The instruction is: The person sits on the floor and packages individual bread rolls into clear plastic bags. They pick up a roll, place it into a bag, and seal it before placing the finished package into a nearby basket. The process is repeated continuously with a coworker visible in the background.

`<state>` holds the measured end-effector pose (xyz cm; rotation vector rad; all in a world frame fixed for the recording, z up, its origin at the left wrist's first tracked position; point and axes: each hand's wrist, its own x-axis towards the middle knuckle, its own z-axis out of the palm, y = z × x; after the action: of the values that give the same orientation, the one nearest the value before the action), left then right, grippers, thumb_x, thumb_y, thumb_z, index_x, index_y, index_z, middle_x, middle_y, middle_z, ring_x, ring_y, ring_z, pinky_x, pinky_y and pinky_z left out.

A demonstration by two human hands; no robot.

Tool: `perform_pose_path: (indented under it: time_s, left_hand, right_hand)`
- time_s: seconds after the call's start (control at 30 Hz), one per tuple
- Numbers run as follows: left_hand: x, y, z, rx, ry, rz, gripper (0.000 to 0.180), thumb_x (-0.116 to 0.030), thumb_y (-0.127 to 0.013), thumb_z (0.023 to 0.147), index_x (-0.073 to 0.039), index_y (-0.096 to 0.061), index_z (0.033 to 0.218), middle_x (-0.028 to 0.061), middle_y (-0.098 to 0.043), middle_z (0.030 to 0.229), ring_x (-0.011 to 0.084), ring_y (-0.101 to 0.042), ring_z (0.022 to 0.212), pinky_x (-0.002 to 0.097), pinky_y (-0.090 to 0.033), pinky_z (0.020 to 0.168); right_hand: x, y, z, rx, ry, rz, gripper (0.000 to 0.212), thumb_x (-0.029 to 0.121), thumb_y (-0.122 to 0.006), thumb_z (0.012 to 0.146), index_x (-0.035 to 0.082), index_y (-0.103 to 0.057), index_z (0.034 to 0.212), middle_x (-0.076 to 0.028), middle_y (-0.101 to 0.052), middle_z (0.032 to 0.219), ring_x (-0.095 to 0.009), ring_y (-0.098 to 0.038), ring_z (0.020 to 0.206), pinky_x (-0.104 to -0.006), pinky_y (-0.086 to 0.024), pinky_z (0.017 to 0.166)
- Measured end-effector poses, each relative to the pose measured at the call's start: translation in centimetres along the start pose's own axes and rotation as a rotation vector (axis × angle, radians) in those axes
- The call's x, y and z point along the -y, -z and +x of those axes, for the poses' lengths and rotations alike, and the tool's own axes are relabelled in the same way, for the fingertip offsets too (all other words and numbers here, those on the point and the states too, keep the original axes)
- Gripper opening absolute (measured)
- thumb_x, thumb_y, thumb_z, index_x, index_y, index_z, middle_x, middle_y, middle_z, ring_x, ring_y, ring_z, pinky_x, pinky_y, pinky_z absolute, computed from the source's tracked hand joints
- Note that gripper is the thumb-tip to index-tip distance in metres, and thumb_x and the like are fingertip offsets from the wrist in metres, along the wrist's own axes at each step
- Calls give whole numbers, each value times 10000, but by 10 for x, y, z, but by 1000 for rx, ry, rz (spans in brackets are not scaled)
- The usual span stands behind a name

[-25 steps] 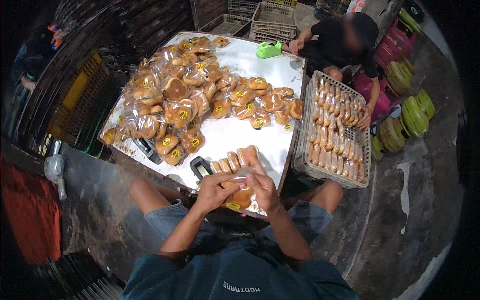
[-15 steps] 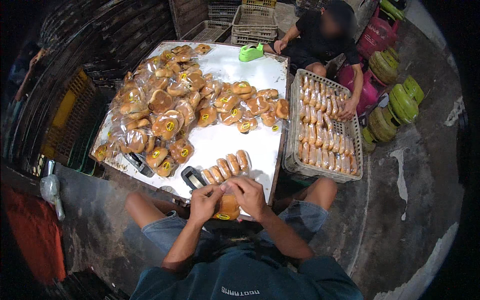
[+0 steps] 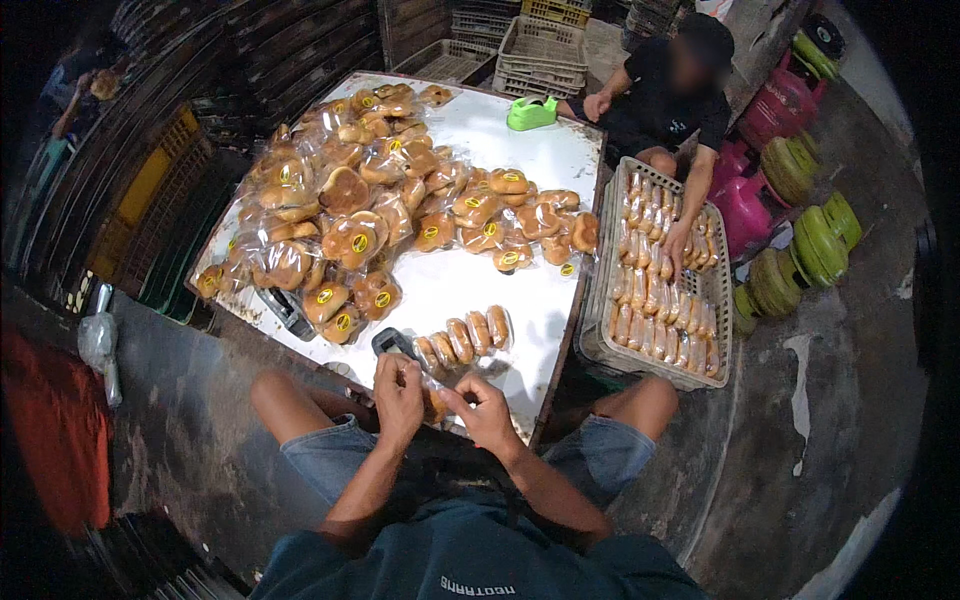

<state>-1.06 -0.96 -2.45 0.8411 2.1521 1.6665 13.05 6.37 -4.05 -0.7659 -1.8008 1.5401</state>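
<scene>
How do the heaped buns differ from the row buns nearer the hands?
The heaped buns look roundish; the row buns are elongated.
The heaped buns lie jumbled; the row buns, side by side.
Many heaped buns show yellow stickers; the row buns show none.
Both are brown and clear-wrapped.

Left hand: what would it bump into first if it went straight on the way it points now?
Probably the tape dispenser on the table, just ahead of the left hand; depth is unclear, so the hand might pass above it.
</scene>
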Motion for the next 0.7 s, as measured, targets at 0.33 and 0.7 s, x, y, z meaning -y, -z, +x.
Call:
perform_pose_path:
  time_s: [0.33, 0.7]
  left_hand:
    - [-25, -5, -12, -34, -55, 114, 218, -189, -673, 933, 2, -608, 849, 135, -583, 1004, 276, -580, 912, 390, -451, 804]
    - [-9, -1, -23, -13, 52, -105, 493, -89, -597, 903, 18, -413, 1348, 157, -503, 1316, 249, -562, 1151, 351, -466, 1003]
  right_hand:
    - [28, -1, 10, 107, 31, -262, 211, 163, -639, 984, 13, -586, 847, -153, -542, 692, -224, -577, 626, -376, -459, 611]
    - [-2, -26, -15, 113, -528, 801, 739, 209, -743, 925, 63, -312, 1507, -113, -500, 1373, -173, -521, 1219, -343, -463, 996]
